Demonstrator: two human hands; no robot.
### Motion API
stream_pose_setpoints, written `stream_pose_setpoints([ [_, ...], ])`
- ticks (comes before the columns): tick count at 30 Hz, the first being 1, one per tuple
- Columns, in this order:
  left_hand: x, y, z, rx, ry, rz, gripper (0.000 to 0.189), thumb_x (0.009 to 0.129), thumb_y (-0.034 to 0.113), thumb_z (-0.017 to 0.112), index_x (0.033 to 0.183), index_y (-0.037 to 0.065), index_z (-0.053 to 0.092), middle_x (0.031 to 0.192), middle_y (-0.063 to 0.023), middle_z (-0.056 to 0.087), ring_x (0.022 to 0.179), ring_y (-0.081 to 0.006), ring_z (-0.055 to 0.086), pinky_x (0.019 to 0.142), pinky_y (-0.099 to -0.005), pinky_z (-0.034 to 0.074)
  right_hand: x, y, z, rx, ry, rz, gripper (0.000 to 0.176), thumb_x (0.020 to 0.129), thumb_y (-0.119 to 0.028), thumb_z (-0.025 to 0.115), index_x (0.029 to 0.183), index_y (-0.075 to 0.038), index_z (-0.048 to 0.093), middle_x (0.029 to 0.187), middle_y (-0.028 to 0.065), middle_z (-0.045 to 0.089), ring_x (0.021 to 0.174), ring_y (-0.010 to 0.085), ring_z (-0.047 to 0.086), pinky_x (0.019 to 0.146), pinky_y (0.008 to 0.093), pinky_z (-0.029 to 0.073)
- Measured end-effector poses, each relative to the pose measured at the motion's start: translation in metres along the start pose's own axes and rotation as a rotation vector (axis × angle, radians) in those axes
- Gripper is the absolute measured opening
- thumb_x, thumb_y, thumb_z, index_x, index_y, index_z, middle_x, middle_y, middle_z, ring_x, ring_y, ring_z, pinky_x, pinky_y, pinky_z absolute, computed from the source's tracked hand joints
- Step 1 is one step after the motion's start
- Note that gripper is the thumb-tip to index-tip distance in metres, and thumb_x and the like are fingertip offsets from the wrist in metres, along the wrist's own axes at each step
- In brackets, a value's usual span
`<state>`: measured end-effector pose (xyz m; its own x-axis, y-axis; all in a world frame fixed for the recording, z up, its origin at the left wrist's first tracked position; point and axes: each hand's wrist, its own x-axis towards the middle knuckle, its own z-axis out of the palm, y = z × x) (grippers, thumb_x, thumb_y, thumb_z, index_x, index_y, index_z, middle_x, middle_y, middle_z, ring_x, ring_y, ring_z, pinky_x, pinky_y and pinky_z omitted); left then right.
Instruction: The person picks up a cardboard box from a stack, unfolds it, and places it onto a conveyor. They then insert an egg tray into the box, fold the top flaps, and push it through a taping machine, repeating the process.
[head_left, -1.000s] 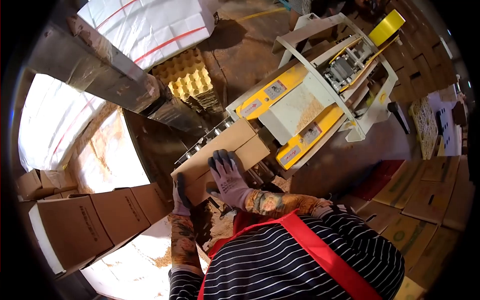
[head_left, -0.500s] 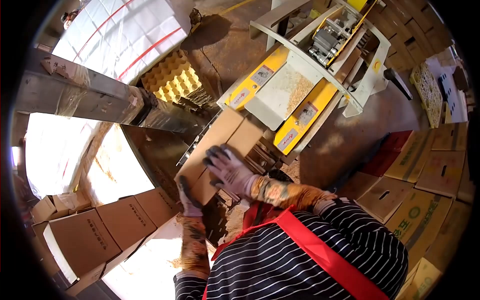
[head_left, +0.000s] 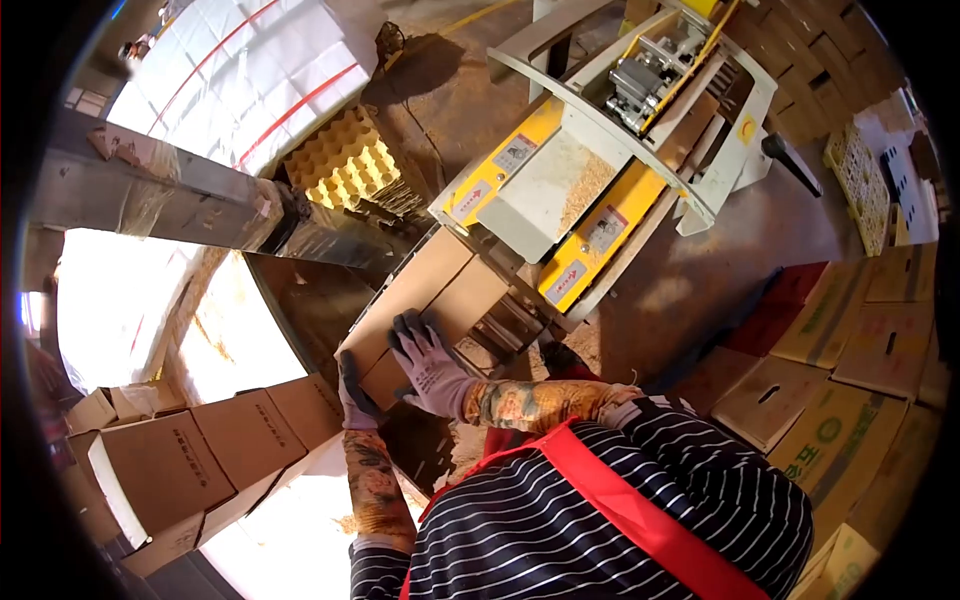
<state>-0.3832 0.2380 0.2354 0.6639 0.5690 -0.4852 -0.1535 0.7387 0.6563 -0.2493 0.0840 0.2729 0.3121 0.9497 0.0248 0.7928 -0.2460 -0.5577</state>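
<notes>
Bracing the flat-topped carton [head_left: 415,280] on the rollers [head_left: 508,322] beside the machine [head_left: 500,160] occupies 2 hands: right hand [head_left: 432,372] spread on top, left hand [head_left: 357,398] open against the near end. Straight alignment appears to call for even pressure.

Seeing a white bundle [head_left: 250,75] with red stripes at the upper left, just beside stacked yellow egg trays [head_left: 345,160], with a grey post [head_left: 180,195] bearing scraps of clear wrap running below in view. Also seeing flat-sided brown cartons [head_left: 770,395] at the right, some with green print, near a pale yellow lattice crate [head_left: 857,190], and glimpsing a yellow line [head_left: 470,17] on the stained floor [head_left: 410,95].
</notes>
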Motion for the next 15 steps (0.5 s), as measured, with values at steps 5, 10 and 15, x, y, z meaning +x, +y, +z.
stream_pose_setpoints([
  [5, -0.003, 0.014, -0.018, 0.158, 0.008, 0.007, 0.058, 0.097, 0.047, 0.054, 0.14, 0.01, 0.041, 0.132, -0.0154, 0.054, 0.116, -0.0303, 0.058, 0.096, -0.0439, 0.052, -0.016, -0.011, 0.025, -0.048, -0.111, -0.117, 0.089, 0.083, -0.053, 0.063, 0.146, 0.002, 0.033, 0.153, 0.0292, 0.021, 0.144, 0.0479, 0.015, 0.116, 0.0628, 0.007],
  [10, -0.003, -0.032, -0.031, 0.035, 0.008, 0.004, 0.055, 0.099, 0.044, 0.054, 0.141, 0.012, 0.039, 0.131, -0.0151, 0.055, 0.116, -0.0297, 0.057, 0.096, -0.0436, 0.052, -0.019, 0.04, 0.01, 0.159, 0.018, -0.207, 0.081, 0.084, -0.05, 0.062, 0.143, 0.0, 0.039, 0.149, 0.025, 0.031, 0.143, 0.0438, 0.019, 0.118, 0.0585, 0.009],
  [15, 0.001, -0.044, -0.009, 0.097, 0.051, 0.139, 0.051, 0.099, 0.04, 0.055, 0.138, 0.01, 0.04, 0.129, -0.0138, 0.055, 0.11, -0.0275, 0.06, 0.091, -0.0396, 0.054, -0.029, 0.031, -0.004, 0.004, 0.0, -0.09, 0.084, 0.085, -0.049, 0.062, 0.146, 0.0, 0.033, 0.148, 0.0242, 0.03, 0.143, 0.0417, 0.02, 0.118, 0.0571, 0.01],
])
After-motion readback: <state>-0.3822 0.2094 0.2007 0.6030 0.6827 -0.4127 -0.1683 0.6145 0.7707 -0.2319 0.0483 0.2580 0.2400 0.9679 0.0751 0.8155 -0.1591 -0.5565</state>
